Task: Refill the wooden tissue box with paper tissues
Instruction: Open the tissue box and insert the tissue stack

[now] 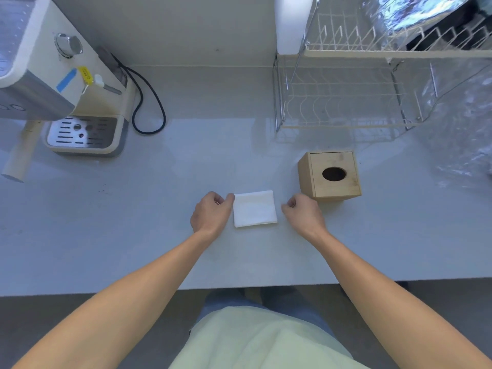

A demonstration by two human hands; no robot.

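Note:
A folded stack of white paper tissues (255, 208) lies flat on the pale counter (186, 169), in front of me. My left hand (211, 214) sits at the stack's left edge with its fingers curled, and its thumb tip touches the upper left corner. My right hand (303, 213) is just right of the stack, fingers curled, with a small gap to the tissues and nothing in it. The wooden tissue box (331, 175) stands upright to the right, behind my right hand. Its dark oval opening faces up and no tissue shows in it.
A cream espresso machine (61, 83) with a black cord (149, 102) stands at the back left. A wire dish rack (354, 83) and crinkled clear plastic (463, 134) fill the back right. The counter's front edge (239, 284) runs just before my body.

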